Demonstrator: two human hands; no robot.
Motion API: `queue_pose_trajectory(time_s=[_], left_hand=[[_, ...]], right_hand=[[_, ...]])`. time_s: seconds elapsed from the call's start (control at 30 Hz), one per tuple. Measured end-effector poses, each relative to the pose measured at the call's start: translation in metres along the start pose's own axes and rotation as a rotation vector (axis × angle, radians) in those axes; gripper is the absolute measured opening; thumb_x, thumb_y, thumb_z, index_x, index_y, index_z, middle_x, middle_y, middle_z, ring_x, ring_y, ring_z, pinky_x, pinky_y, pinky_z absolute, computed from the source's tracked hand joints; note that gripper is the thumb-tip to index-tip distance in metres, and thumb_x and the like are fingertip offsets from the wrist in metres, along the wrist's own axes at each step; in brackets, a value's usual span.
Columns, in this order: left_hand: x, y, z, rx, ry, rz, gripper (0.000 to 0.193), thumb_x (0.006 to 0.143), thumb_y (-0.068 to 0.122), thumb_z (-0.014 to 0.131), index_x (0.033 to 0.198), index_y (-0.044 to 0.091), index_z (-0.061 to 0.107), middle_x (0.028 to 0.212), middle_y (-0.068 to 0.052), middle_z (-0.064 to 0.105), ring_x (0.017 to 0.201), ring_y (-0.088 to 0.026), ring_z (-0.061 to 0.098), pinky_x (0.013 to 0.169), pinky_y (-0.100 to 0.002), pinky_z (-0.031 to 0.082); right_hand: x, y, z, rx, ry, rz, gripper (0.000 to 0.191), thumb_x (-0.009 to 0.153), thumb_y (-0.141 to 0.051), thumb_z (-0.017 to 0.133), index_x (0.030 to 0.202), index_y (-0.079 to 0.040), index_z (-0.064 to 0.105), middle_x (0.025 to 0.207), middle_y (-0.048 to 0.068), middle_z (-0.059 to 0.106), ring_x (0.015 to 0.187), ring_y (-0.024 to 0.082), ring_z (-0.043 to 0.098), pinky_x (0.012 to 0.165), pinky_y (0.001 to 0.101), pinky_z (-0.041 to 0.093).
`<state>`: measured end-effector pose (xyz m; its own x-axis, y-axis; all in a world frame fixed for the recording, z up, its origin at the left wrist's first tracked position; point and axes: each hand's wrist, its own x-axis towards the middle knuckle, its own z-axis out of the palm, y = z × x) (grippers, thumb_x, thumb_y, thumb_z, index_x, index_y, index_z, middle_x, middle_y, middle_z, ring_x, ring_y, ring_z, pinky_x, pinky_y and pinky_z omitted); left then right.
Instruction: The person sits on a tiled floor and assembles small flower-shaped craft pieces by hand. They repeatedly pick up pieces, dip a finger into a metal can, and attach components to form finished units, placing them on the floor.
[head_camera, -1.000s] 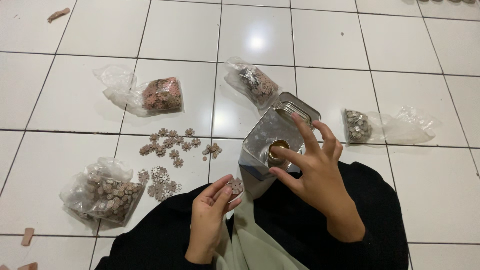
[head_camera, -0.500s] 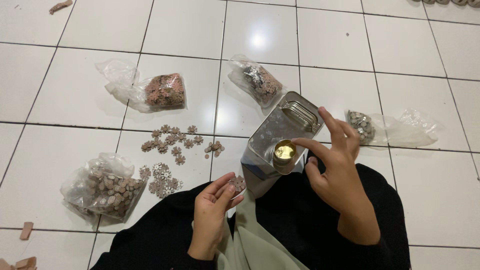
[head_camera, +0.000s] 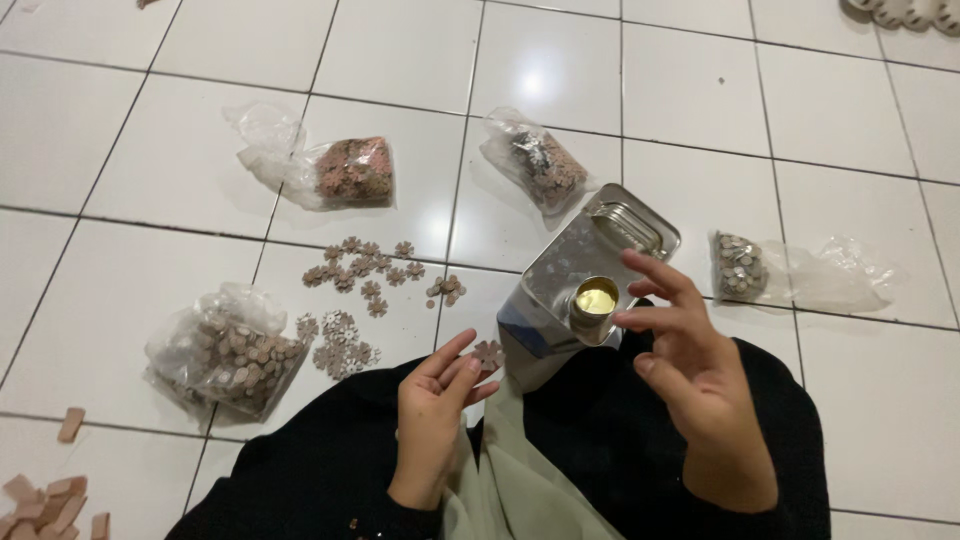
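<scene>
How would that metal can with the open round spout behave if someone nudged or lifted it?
The metal can leans tilted against the person's lap, so a nudge could probably tip or slide it on the glossy floor tiles. Its spout is uncapped with yellowish liquid showing, so it may well spill. The sheet-metal walls look stiff, and the top handle should give a firm hold.

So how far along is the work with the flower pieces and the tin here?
Done: the metal tin stands uncapped, yellowish liquid showing in its spout. In hand: the left hand pinches one wooden flower piece; the right hand hovers open beside the spout. Left: loose flowers on the tiled floor and four filled bags, one being.
</scene>
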<state>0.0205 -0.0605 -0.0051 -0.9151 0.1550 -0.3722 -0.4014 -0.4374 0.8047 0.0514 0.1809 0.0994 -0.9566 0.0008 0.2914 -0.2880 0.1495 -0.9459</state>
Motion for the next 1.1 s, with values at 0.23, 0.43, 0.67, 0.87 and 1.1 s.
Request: queue_pose_trajectory(time_s=[0.23, 0.43, 0.67, 0.87, 1.1], left_hand=[[-0.004, 0.008, -0.020, 0.013, 0.079, 0.195, 0.046, 0.096, 0.003, 0.063, 0.140, -0.007, 0.057, 0.105, -0.015, 0.076, 0.091, -0.015, 0.073, 0.080, -0.031, 0.065], [0.000, 0.020, -0.034, 0.047, 0.099, 0.271, 0.045, 0.096, 0.003, 0.063, 0.139, -0.009, 0.057, 0.108, -0.017, 0.077, 0.090, -0.015, 0.074, 0.081, -0.030, 0.066], [0.000, 0.030, -0.042, 0.066, 0.108, 0.249, 0.044, 0.095, 0.003, 0.065, 0.138, -0.007, 0.060, 0.108, -0.017, 0.079, 0.088, -0.014, 0.075, 0.080, -0.028, 0.065], [-0.003, 0.033, -0.043, 0.062, 0.095, 0.243, 0.044, 0.095, 0.002, 0.064, 0.138, -0.004, 0.060, 0.109, -0.016, 0.078, 0.091, -0.013, 0.076, 0.081, -0.028, 0.066], [-0.005, 0.032, -0.043, 0.084, 0.095, 0.236, 0.043, 0.095, 0.002, 0.064, 0.137, -0.005, 0.061, 0.107, -0.016, 0.079, 0.088, -0.014, 0.075, 0.080, -0.028, 0.065]], right_hand=[[-0.003, 0.029, 0.100, -0.753, -0.133, -0.313, 0.064, 0.067, -0.001, 0.067, 0.125, -0.027, 0.073, 0.164, 0.015, 0.031, 0.140, 0.041, 0.032, 0.117, 0.0488, 0.028], [0.004, 0.046, 0.125, -0.842, -0.159, -0.338, 0.070, 0.065, 0.001, 0.066, 0.128, -0.028, 0.072, 0.165, 0.015, 0.027, 0.139, 0.043, 0.031, 0.117, 0.0502, 0.028], [0.008, 0.052, 0.136, -0.820, -0.185, -0.323, 0.072, 0.065, 0.001, 0.066, 0.129, -0.029, 0.071, 0.166, 0.015, 0.025, 0.138, 0.042, 0.032, 0.117, 0.0495, 0.028], [0.008, 0.055, 0.140, -0.829, -0.187, -0.308, 0.073, 0.064, 0.003, 0.067, 0.129, -0.029, 0.071, 0.166, 0.014, 0.025, 0.137, 0.042, 0.032, 0.116, 0.0503, 0.029], [0.006, 0.054, 0.139, -0.828, -0.191, -0.293, 0.075, 0.062, 0.004, 0.066, 0.130, -0.029, 0.071, 0.166, 0.015, 0.026, 0.136, 0.043, 0.032, 0.116, 0.0510, 0.029]])
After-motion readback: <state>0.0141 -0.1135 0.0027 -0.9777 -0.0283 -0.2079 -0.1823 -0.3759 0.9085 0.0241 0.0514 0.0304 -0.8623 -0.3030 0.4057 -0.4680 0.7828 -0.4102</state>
